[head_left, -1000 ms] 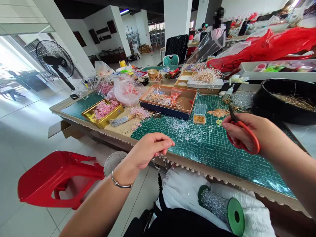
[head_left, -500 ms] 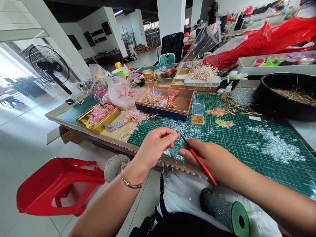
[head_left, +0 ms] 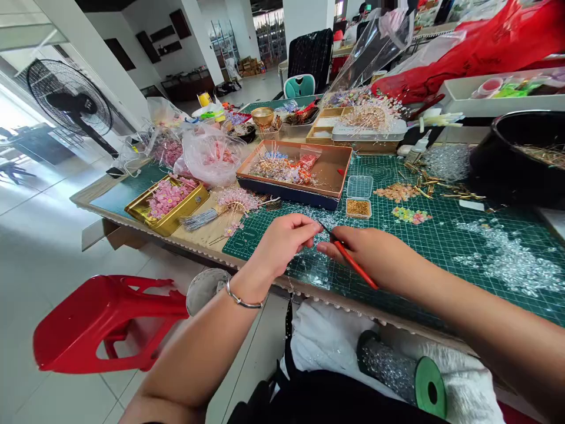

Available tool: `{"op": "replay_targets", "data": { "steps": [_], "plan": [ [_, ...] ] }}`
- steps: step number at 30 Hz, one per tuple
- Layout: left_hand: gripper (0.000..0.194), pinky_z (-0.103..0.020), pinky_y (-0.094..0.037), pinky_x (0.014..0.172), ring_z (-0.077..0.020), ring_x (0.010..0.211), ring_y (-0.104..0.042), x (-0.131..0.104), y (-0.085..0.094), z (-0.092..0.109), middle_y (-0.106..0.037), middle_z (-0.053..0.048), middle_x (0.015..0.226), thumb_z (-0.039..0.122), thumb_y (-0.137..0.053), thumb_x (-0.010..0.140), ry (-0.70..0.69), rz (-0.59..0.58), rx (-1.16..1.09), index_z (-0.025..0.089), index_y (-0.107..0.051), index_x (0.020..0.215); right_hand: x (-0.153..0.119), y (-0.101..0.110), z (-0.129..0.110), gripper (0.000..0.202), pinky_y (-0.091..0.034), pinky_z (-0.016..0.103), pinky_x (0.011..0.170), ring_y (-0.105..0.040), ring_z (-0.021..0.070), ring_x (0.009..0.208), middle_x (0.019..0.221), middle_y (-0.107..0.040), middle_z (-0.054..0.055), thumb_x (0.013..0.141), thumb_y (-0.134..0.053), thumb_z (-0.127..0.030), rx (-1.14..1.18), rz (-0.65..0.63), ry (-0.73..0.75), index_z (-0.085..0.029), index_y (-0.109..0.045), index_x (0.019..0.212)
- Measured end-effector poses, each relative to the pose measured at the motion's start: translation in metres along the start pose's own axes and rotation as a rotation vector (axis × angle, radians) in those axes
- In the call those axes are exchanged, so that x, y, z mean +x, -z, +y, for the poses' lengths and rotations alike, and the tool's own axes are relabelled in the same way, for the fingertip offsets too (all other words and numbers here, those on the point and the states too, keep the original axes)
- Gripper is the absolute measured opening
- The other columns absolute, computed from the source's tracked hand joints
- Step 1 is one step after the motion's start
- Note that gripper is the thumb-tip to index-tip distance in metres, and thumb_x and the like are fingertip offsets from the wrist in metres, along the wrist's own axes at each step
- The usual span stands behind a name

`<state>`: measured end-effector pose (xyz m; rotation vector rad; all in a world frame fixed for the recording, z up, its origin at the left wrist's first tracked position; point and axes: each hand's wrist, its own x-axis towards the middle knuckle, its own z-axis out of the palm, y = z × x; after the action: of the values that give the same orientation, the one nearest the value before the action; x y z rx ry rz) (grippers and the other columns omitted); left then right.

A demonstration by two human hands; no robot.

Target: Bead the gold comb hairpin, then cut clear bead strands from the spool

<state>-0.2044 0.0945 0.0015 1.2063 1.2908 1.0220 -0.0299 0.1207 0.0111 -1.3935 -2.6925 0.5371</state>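
Observation:
Just above the green cutting mat's front edge, my left hand (head_left: 286,240) is closed in a pinch. Whatever its fingertips hold is too small to make out. My right hand (head_left: 380,254) grips red-handled pliers (head_left: 359,270), their slim dark tip reaching to the left fingertips. Clear beads (head_left: 289,217) lie scattered on the green cutting mat (head_left: 247,240) behind and below the hands. A small clear box of gold beads (head_left: 358,208) sits beyond the pliers. Yellow and pink flower pieces (head_left: 411,215) and peach pieces (head_left: 397,192) lie to the right.
A shallow orange-lined box (head_left: 329,176) holds beaded sprays. At left is a gold tin (head_left: 164,226) of pink flowers. More clear beads (head_left: 514,256) and a black bowl (head_left: 498,171) are at right. A red stool (head_left: 88,318) stands left; a green-ended spool (head_left: 430,388) lies on my lap.
Both hands have risen slightly in view, the pliers' tip staying at the left fingertips. The view has tilted down a little. Nothing has visibly been let go.

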Motion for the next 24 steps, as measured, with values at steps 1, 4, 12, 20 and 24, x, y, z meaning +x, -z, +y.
{"op": "replay_targets", "data": {
  "steps": [1,4,12,20,24],
  "plan": [
    [0.016,-0.020,-0.024,0.046,-0.0061,0.051,-0.040,0.002,0.001,-0.001,-0.050,0.003,0.057,0.030,-0.062,0.077,0.012,-0.005,-0.031,0.015,-0.063,0.076,0.004,-0.001,0.003,0.049,-0.026,0.023,0.044,-0.048,0.0148,0.049,0.057,-0.055,0.000,0.085,-0.033,-0.068,0.020,0.012,0.010,-0.023,-0.044,0.069],
    [0.016,-0.020,-0.022,0.044,-0.0046,0.048,-0.037,0.004,0.004,-0.001,-0.050,0.002,0.058,0.029,-0.062,0.078,0.040,-0.015,-0.081,0.014,-0.063,0.076,0.011,-0.001,0.009,0.044,-0.031,0.022,0.047,-0.050,0.0131,0.052,0.061,-0.058,0.000,0.086,-0.038,-0.062,0.083,0.070,0.009,-0.022,-0.052,0.076],
    [0.018,-0.018,-0.021,0.042,-0.0023,0.045,-0.040,-0.027,0.010,0.015,-0.057,0.002,0.061,0.031,-0.066,0.078,0.118,-0.174,-0.199,0.013,-0.064,0.078,-0.014,0.015,-0.017,0.022,-0.033,0.021,0.050,-0.046,0.0094,0.051,0.060,-0.057,-0.003,0.084,-0.050,-0.039,0.237,0.297,0.174,-0.022,-0.061,0.092],
    [0.021,-0.015,-0.023,0.038,-0.0012,0.042,-0.042,-0.076,0.013,0.027,-0.059,0.001,0.059,0.033,-0.067,0.079,0.150,-0.231,-0.302,0.012,-0.065,0.079,-0.050,0.028,-0.048,0.024,-0.024,0.024,0.048,-0.043,0.0108,0.046,0.053,-0.054,0.000,0.088,-0.044,-0.036,-0.109,0.360,0.350,-0.019,-0.060,0.082],
    [0.032,-0.023,-0.047,0.061,-0.0125,0.068,-0.063,-0.098,0.013,0.017,-0.067,-0.006,0.077,0.044,-0.063,0.082,0.043,-0.305,-0.299,0.013,-0.068,0.087,-0.069,0.032,-0.058,0.017,-0.028,0.025,0.048,-0.044,0.0105,0.046,0.054,-0.055,0.000,0.086,-0.046,-0.029,-0.153,0.468,0.457,-0.017,-0.057,0.080]
  ]
}}
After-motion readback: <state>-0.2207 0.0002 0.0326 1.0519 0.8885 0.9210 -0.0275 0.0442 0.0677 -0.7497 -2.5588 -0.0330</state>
